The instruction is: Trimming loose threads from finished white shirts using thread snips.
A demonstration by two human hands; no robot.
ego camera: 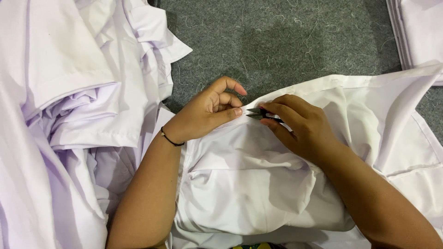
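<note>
Left third of the frame: heap of white garments [69, 101], folded and crumpled, piled from top edge to bottom edge.

Centre left: left hand [207, 113], thin black band [171, 138] at the wrist. Fingers curled together, thumb tip pressed onto the white cloth beside the cutter's blade tips; index finger arched above.

Centre: small thread snips [258, 114], dark blades pointing left, lying along the upper fold of the white garment [244, 184], between the two hands.

Centre right: right hand [302, 127]. Fingers clamped around the snips, handle end hidden under them; palm resting on the garment.

Lower centre to right edge: the same white garment spread over the person's lap, seam running across it, hem reaching toward the upper right.

Upper centre: grey felt floor covering [286, 41], strewn with loose thread ends.

Upper right corner: stack of white cloth [422, 32], edges aligned, well apart from the hands.
</note>
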